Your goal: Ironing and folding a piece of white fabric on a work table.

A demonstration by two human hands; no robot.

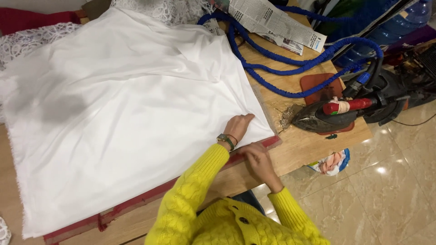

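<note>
Yellow knitted sleeves lead to left hand (239, 126) pressing flat, fingers loose, on white cotton cloth (122, 113), right hand (255, 154) pinching its edge; nearby black steam iron (324, 117) might scorch stray fabric

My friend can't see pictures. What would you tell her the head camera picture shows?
A person in a yellow sweater presses the left hand flat on a big white cloth on a wooden table, with the right hand at the cloth's near edge. To the right rests an iron with a red handle, beside a blue coiled hose.
</note>
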